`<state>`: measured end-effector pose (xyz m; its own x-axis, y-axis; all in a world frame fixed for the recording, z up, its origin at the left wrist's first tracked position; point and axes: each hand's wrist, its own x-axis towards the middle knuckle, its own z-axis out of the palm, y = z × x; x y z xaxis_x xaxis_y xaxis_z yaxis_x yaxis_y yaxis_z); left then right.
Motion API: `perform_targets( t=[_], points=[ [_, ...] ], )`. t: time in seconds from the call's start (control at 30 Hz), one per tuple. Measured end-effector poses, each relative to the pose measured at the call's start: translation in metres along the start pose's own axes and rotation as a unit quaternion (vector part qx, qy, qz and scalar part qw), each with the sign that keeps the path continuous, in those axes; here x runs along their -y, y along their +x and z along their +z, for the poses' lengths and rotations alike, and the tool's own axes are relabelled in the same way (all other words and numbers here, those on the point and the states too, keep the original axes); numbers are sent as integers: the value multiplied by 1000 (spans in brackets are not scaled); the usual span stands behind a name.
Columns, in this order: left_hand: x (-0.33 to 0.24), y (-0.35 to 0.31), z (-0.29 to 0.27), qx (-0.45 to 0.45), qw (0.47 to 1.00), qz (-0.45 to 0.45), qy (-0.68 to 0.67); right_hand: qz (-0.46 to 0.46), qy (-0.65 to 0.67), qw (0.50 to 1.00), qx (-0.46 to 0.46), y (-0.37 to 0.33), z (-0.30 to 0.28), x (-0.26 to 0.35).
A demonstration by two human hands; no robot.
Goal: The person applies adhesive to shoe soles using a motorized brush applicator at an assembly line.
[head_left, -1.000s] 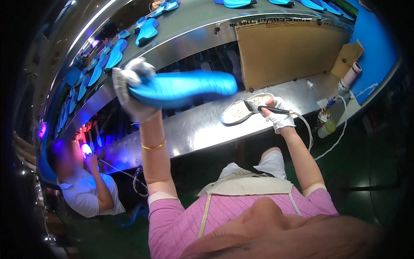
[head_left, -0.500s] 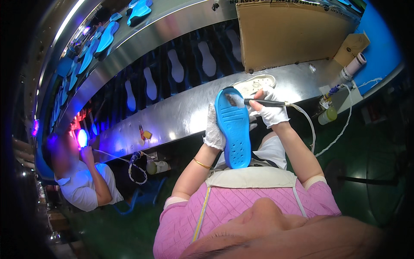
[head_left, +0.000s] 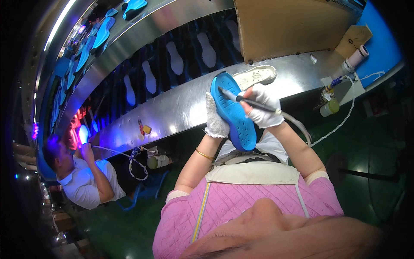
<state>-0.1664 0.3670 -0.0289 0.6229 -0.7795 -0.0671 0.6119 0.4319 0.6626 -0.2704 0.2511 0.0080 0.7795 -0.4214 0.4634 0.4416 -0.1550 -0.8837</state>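
Gloved in white, my left hand [head_left: 215,118] grips the left edge of a blue shoe sole [head_left: 237,118], which has ridges across it and small holes toward its near end. The sole is tilted in front of my apron. My right hand [head_left: 264,107], in a white glove with bare fingertips, holds a dark-handled brush [head_left: 254,104] like a pen. Its tip rests on or just over the far part of the sole. From the brush's back end runs a pale hose [head_left: 297,124]. A white sole [head_left: 256,77] lies on the metal ledge just beyond.
A metal ledge [head_left: 181,105] runs in front of me, with a cardboard box [head_left: 293,30] standing at its far right. Blue soles [head_left: 103,32] sit on the raised line at the upper left. A co-worker [head_left: 86,181] sits at left. A bottle with a yellow-green part [head_left: 330,107] hangs at right.
The blue sole has risen slightly and tilted, its near end swinging right. The brush tip has shifted left and up over the sole, and its handle now slants more.
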Motion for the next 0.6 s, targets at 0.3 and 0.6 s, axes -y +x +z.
perform_targets(
  t=[0.3, 0.6],
  points=[
    [-15, -2, -16, 5, 1000, -28, -7, -62, -122, 987, 80, -23, 4, -2],
    [6, -39, -23, 62, 975, -165, 135, 41, -98, 994, 35, -48, -23, -15]
  ],
)
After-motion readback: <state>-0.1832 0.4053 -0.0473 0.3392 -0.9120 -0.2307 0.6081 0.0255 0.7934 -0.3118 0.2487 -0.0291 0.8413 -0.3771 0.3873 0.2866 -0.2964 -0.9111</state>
